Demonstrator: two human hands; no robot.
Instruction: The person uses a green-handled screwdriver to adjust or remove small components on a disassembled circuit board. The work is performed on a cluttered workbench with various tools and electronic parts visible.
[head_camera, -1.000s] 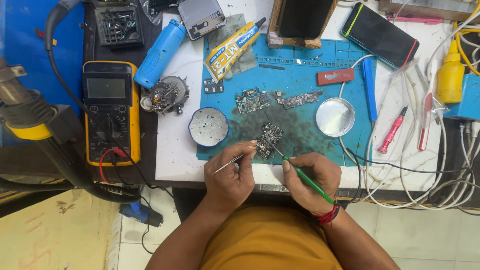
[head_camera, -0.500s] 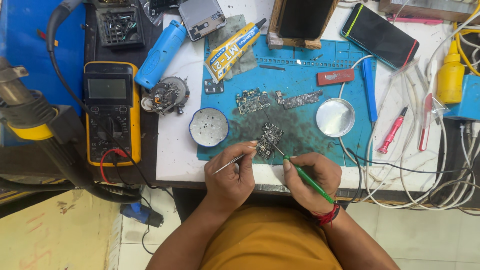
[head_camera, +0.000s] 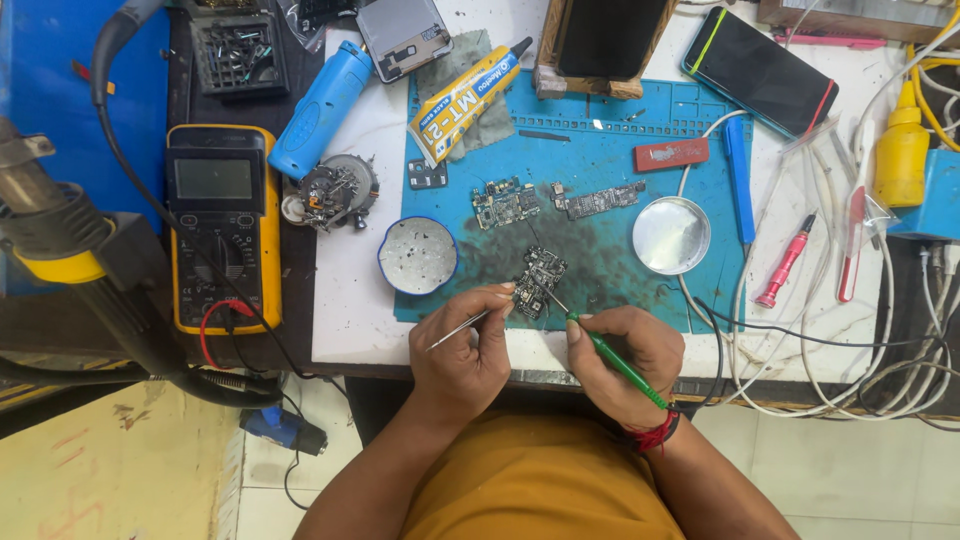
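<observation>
board (head_camera: 540, 282), a small dark circuit board, lies on the blue mat (head_camera: 600, 160) near its front edge, on the sooty dark patch, its long axis running from the near-left up to the far-right, tilted a little off straight away from me. my left hand (head_camera: 462, 350) pinches thin metal tweezers (head_camera: 470, 322) between thumb and fingers; their tips point right and slightly up, reaching the board's near-left corner, though i cannot tell if they actually touch it. my right hand (head_camera: 620, 355) is closed around a green-handled tool (head_camera: 610, 355), held like a pen, its fine metal tip pointing up-left onto the board's right edge, its handle running back down-right past my wrist. just left of the board sits a round dish (head_camera: 418, 256) with a blue rim, and to the right a shiny round lid (head_camera: 671, 235). two more boards (head_camera: 555, 200) lie farther back on the mat, side by side. a glue tube (head_camera: 465, 100) lies diagonally at the mat's far-left corner. well off to my left are a yellow meter (head_camera: 222, 228) and a blue cylinder (head_camera: 322, 110).
</observation>
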